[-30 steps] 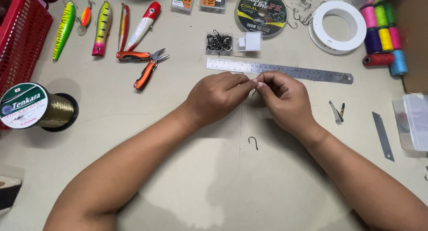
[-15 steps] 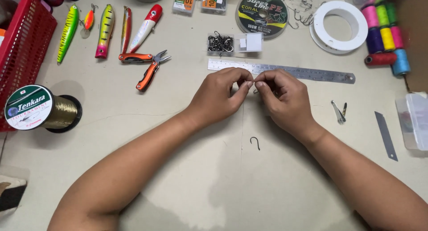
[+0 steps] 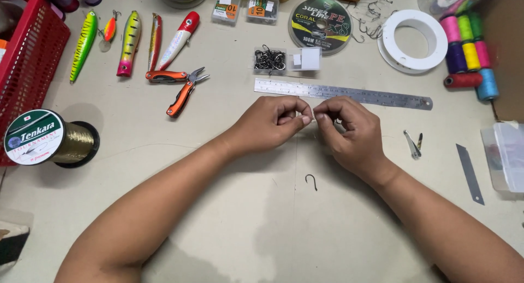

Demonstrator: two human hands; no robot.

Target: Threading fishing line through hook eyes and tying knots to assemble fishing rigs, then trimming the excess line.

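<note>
Both forearms angle in from six o'clock. The left hand (image 3: 270, 124) and right hand (image 3: 349, 129) meet fingertip to fingertip, fingers pinched closed on something too small to identify, just below the long steel ruler (image 3: 344, 93). A small dark wire hook (image 3: 311, 181) lies loose on the surface at six o'clock.

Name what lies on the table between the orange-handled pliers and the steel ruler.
In the head view, nothing lies between the orange-handled pliers and the steel ruler: that stretch of table is bare. The box of hooks sits above the ruler's left end.
</note>
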